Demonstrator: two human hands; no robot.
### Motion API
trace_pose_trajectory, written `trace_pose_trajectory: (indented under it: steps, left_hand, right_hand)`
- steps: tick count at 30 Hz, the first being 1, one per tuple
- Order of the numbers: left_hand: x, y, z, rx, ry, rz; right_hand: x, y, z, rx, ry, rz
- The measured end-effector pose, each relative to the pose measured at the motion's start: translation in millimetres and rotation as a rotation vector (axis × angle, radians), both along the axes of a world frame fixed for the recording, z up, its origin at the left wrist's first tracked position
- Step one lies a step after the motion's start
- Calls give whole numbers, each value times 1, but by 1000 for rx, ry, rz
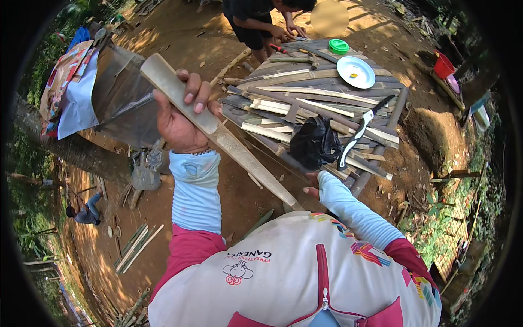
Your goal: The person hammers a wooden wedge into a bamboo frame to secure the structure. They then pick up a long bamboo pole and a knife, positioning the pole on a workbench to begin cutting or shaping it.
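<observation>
My left hand is raised left of centre, closed round a long, flat piece of split bamboo. The piece slants from the upper left toward my chest; its upper part is wider, with a step below my fingers and a narrowing lower end. My right hand is low beside the table's near edge, mostly hidden by its sleeve; the visible thumb and finger are apart, with nothing seen between them. Beyond it are a black plastic bag and a folding saw with a white handle, both on the bamboo table.
Bamboo strips, a hammer, a white plate and a green lidded container lie on the table. A co-worker bends over its far edge. A red bucket stands right; another person sits far left.
</observation>
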State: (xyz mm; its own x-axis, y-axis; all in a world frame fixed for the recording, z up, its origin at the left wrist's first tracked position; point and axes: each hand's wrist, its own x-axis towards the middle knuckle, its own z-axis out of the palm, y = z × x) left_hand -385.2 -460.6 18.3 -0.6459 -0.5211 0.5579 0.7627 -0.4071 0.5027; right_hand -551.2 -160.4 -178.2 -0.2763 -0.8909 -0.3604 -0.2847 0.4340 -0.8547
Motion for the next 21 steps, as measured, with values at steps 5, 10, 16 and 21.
trace_pose_trajectory:
  steps: [5, 10, 16, 21]
  left_hand:
    - [-36, 33, 7, -112, -12, -31]
    - [-35, 52, 16, -323, -97, 197]
    - [-19, 81, -49, -408, -499, 449]
    - [6, 103, -136, -316, -800, 252]
  right_hand:
    - [34, -43, 41, -208, 179, 178]
    - [43, -55, 32, -193, 162, 127]
    - [51, -68, 26, -377, 142, 15]
    - [55, -86, 8, -388, 131, 68]
